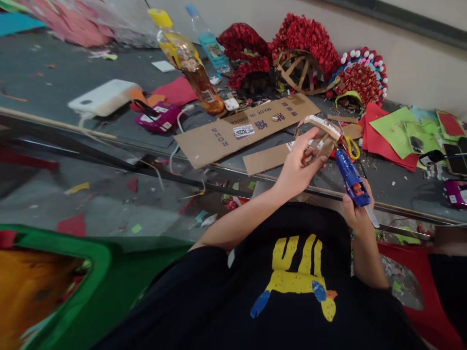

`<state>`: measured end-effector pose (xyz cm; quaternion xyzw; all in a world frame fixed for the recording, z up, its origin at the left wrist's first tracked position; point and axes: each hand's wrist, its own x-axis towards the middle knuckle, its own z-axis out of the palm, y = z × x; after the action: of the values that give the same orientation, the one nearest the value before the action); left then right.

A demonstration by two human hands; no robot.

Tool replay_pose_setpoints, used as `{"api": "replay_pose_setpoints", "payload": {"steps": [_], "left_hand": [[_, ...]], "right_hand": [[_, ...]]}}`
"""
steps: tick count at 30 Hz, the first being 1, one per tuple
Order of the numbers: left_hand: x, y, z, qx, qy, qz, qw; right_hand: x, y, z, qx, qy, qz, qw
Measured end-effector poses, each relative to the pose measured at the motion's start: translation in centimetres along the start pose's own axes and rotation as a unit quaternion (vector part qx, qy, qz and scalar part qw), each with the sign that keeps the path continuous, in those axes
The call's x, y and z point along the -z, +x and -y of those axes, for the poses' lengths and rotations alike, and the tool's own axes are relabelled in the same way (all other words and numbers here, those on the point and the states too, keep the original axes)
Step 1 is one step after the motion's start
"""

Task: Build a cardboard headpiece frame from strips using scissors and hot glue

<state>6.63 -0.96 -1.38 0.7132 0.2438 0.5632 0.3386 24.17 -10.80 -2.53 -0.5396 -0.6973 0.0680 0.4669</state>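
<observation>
In my right hand is a blue hot glue gun, gripped by its handle, with a clear glue stick poking out of the rear. Its nozzle points away from me and meets the edge of a curved cardboard strip frame. My left hand holds that frame near the table's front edge, fingers curled at its left side. Yellow-handled scissors lie just beyond the glue gun. Under and beside the frame are a cut cardboard piece and a longer printed cardboard strip.
Red-petalled headpieces stand against the wall. A tea bottle, a blue-liquid bottle, a white power strip and a purple box sit left. Red and green sheets lie right. A green chair is behind left.
</observation>
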Motion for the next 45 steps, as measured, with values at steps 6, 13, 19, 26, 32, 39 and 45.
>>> {"api": "replay_pose_setpoints", "payload": {"steps": [6,13,19,26,32,39,45], "left_hand": [[-0.7,-0.1,-0.6,-0.002,0.019,-0.014,1.000],[-0.9,-0.1,-1.5,-0.003,0.000,-0.004,1.000],[-1.0,-0.2,-1.8,-0.001,-0.018,0.011,1.000],[-1.1,-0.3,-2.0,0.008,-0.035,0.002,0.999],[-1.1,-0.4,-2.2,0.013,-0.011,0.001,1.000],[-1.1,-0.4,-2.6,0.009,0.008,-0.002,1.000],[-1.0,-0.5,-2.6,0.027,-0.015,0.013,0.999]], "right_hand": [[-0.2,0.1,-0.9,0.045,-0.044,-0.018,0.998],[-0.2,0.1,-1.0,0.030,-0.033,-0.005,0.999],[-0.3,0.3,-1.0,0.046,-0.047,-0.017,0.998],[-0.5,0.2,-1.2,0.102,-0.110,-0.048,0.988],[-0.6,0.1,-1.4,0.085,-0.112,-0.049,0.989],[-0.7,0.3,-1.1,0.104,-0.106,-0.058,0.987],[-0.7,0.3,-1.0,0.121,-0.124,-0.062,0.983]]}}
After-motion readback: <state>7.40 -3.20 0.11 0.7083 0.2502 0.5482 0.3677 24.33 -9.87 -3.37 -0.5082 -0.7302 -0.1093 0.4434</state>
